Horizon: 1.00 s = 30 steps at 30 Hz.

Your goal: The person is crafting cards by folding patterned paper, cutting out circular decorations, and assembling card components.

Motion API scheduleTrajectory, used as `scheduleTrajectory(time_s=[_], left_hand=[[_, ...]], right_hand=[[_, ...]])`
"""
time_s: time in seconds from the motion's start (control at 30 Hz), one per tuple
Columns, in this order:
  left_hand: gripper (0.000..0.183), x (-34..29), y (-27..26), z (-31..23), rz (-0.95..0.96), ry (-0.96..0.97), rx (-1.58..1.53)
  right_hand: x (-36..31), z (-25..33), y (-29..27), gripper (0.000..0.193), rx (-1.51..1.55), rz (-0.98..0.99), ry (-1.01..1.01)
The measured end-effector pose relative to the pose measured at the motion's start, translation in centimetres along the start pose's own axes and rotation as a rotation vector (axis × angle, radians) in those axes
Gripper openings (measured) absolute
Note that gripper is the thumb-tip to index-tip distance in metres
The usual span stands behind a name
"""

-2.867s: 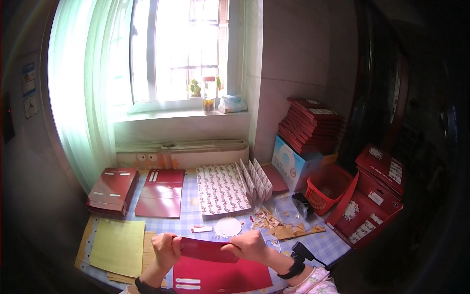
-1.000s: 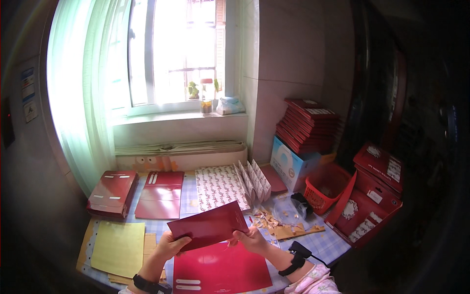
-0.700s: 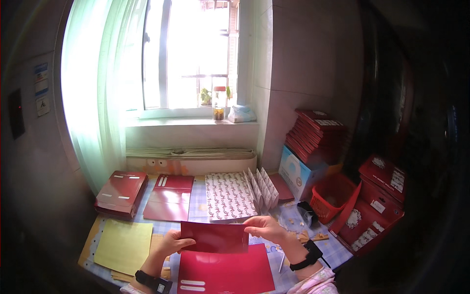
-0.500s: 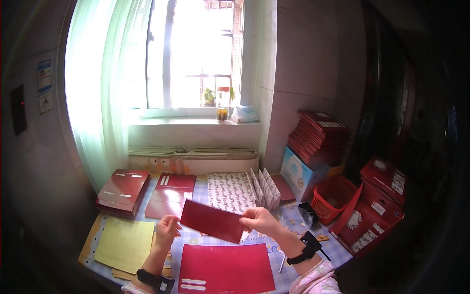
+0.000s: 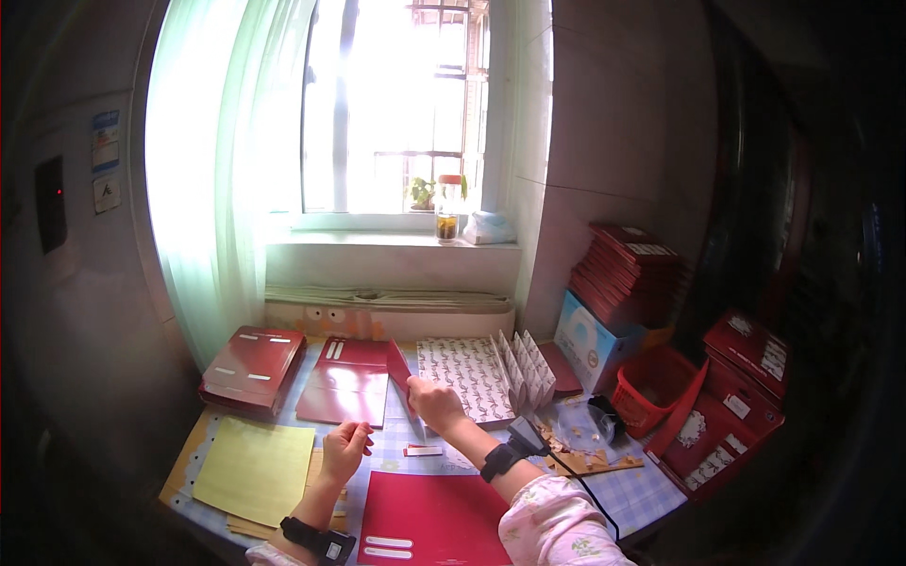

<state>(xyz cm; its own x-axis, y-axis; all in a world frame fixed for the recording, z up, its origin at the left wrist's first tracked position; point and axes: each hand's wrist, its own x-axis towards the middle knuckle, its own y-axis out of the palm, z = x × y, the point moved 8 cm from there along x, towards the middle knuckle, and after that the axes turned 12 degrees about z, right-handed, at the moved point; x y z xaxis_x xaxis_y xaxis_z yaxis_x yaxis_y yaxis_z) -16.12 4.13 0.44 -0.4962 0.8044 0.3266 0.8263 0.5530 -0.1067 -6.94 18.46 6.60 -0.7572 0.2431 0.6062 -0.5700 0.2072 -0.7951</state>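
Note:
My right hand [image 5: 435, 406] grips a dark red card panel [image 5: 400, 375], now turned nearly edge-on, above the middle of the table. My left hand [image 5: 346, 451] is closed, its fingers curled together near the yellow sheet; whether anything is in them is hidden. In front of me lies a bright red folder sheet [image 5: 429, 514] with two white label strips, partly covered by my right sleeve. Between my hands and beyond that sheet is a small white and red strip [image 5: 423, 451]. Another dark red folder sheet [image 5: 344, 382] lies flat behind my left hand.
A stack of red folders [image 5: 253, 368] and a yellow sheet [image 5: 253, 467] occupy the left side. Patterned white pleated paper [image 5: 467, 377] stands at the back. To the right are a red basket [image 5: 656, 382], a blue box [image 5: 587, 340] under stacked folders, and red expanding files [image 5: 727, 424].
My right hand has swung the dark red panel away and turned it from flat to nearly edge-on. My left hand has curled its fingers more. The whole view has shifted slightly.

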Motion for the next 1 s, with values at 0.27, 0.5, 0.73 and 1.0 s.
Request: scheduleTrajectory(time_s=[0.27,0.5,0.73,1.0], left_hand=[[0.020,-0.1,0.6,-0.7,0.037,0.008,0.046],[0.019,-0.2,0.8,-0.9,0.054,-0.004,0.067],[0.018,-0.3,1.0,-1.3,0.050,-0.004,0.102],[0.019,-0.3,1.5,-0.4,0.101,-0.019,0.287]], right_hand=[[0.4,1.8,1.7,0.005,-0.175,0.027,-0.019],[0.1,1.1,1.3,0.019,-0.047,0.101,0.017],[-0.9,1.0,-3.4,0.027,-0.017,0.212,0.137],[-8.4,7.2,-20.0,0.020,1.494,0.245,-0.582]])
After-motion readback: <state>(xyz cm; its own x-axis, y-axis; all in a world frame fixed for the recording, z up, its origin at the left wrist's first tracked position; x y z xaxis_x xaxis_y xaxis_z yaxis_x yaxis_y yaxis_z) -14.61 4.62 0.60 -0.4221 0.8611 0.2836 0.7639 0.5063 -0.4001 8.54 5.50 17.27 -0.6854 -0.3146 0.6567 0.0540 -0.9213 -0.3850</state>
